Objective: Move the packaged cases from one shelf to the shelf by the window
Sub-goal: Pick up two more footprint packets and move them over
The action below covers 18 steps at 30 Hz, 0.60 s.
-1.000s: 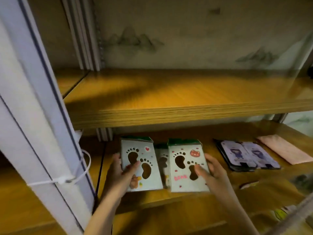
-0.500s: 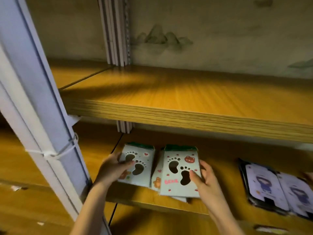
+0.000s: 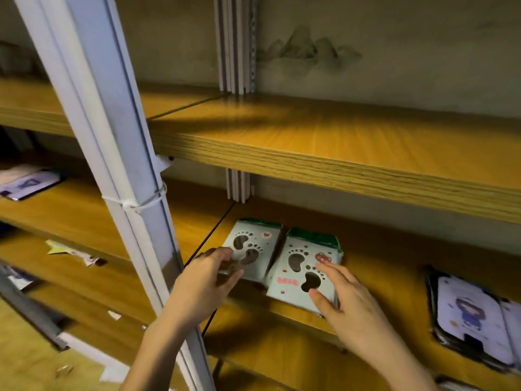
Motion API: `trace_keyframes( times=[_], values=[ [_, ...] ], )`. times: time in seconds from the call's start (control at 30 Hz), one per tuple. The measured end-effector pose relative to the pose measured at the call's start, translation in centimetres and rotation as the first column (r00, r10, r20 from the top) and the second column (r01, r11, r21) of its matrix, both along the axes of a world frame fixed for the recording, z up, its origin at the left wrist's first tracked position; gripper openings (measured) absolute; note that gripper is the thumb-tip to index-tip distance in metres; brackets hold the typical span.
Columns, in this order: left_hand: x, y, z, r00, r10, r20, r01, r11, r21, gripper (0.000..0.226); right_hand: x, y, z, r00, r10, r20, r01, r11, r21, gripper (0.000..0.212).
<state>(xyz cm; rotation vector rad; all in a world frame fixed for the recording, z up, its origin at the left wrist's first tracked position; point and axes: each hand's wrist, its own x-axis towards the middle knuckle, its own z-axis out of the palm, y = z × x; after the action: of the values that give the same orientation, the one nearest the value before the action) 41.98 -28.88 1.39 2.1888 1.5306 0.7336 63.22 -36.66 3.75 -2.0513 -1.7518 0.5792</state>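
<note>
Two stacks of pale green packaged cases with paw-print cut-outs lie side by side on the wooden lower shelf (image 3: pixel 375 280). My left hand (image 3: pixel 208 275) grips the near corner of the left case stack (image 3: pixel 253 246), thumb on top. My right hand (image 3: pixel 344 297) rests on the right case stack (image 3: pixel 303 266), thumb on its near edge and fingers spread over its right side. Both stacks sit flat on the board. How many cases each stack holds is hidden.
A white upright post (image 3: pixel 112 153) with a zip tie stands just left of my left arm. An upper wooden shelf (image 3: pixel 338 148) overhangs the cases. Purple printed cases (image 3: pixel 473 320) lie to the right. Another case (image 3: pixel 28 182) and paper scraps (image 3: pixel 70 252) lie on the left shelves.
The view has swung right and closer, so the cases sit more centrally. My right hand has slid to the right stack's near right corner. My left hand keeps its hold.
</note>
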Motion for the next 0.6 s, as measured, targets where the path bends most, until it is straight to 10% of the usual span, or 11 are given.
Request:
trace_keyframes(
  times=[0.6],
  values=[
    [-19.9, -7.7, 0.7, 0.932, 0.353, -0.085, -0.357, 0.933, -0.033, 0.026, -22.1, 3.6, 0.7, 0.644, 0.756, 0.116, -0.762, 0.648, 0.001, 0.04]
  ],
)
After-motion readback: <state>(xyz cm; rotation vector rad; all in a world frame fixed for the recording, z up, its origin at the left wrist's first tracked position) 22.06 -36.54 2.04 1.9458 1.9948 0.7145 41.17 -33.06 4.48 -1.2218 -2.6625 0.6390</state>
